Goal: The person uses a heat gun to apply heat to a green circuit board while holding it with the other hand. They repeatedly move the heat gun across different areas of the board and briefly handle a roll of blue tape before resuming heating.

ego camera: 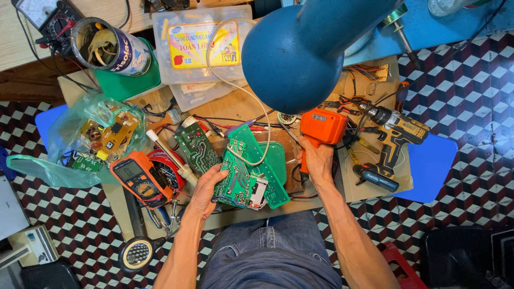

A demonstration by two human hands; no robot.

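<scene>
My left hand (206,188) grips the left edge of a green circuit board (239,174) and tilts it over the low wooden table (225,107). A white wire (251,96) loops up from the board. My right hand (317,159) holds the handle of an orange soldering gun (323,127), which points up and left, just right of the board. A second green board (199,147) lies beside my left hand, and a longer green board (267,176) lies under the held one.
An orange multimeter (136,178) lies at the left, a cordless drill (393,140) at the right. A blue desk lamp (294,53) hangs over the middle. A green bag of boards (91,139), a tin can (110,45) and a clear plastic box (201,45) stand at the back.
</scene>
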